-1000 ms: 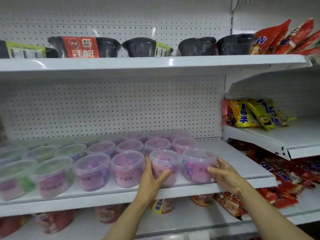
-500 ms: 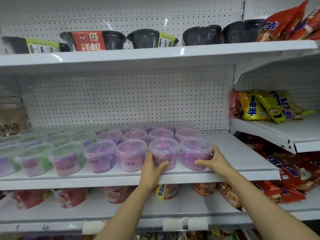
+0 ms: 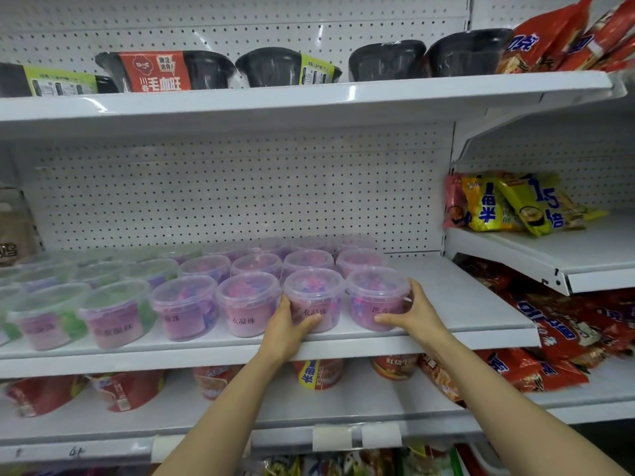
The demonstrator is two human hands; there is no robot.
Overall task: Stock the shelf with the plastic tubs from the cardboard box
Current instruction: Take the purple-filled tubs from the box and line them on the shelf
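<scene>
Rows of clear plastic tubs with pink or green contents fill the white middle shelf [image 3: 474, 304]. My left hand [image 3: 287, 329] grips the front pink tub [image 3: 314, 295], with its thumb across the label. The rightmost front pink tub [image 3: 376, 293] is held by my right hand [image 3: 414, 314], fingers round its right side and thumb at its base. Both tubs stand on the shelf at the front row's right end. The cardboard box is out of view.
Black bowls [image 3: 271, 65] line the top shelf [image 3: 309, 97]. Red cup noodles [image 3: 127, 389] sit on the lower shelf. Yellow and red snack packs [image 3: 505, 204] fill the right bay. The shelf surface right of the tubs is bare.
Both hands have pushed the two front tubs back on the shelf into line with the front row. The camera view has shifted upward and back.
</scene>
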